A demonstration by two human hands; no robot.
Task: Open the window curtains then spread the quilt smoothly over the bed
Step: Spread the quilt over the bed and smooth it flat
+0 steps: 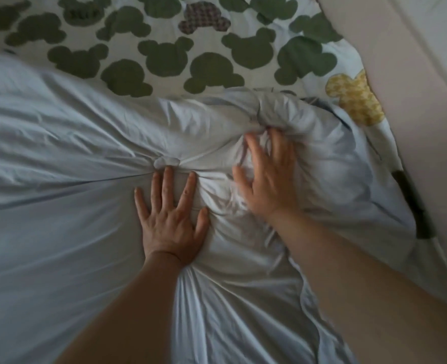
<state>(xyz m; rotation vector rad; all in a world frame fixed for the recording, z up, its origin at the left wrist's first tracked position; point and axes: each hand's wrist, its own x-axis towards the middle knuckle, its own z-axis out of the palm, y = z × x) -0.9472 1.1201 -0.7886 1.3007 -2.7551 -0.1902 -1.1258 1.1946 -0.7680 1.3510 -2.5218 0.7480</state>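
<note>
quilt (pixel 59 158) is lying pale and creased under both my palms, its bunched corner sitting just beyond my right hand (pixel 267 177), toward the wall. my left hand (pixel 171 222) is pressing flat, fingers spread; right fingers are open, gripping nothing.

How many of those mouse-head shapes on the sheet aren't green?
2 in view. A plaid one sits near the top centre; a yellow one lies at the right edge beside the pale quilt. Others may be hidden under the quilt.
</note>
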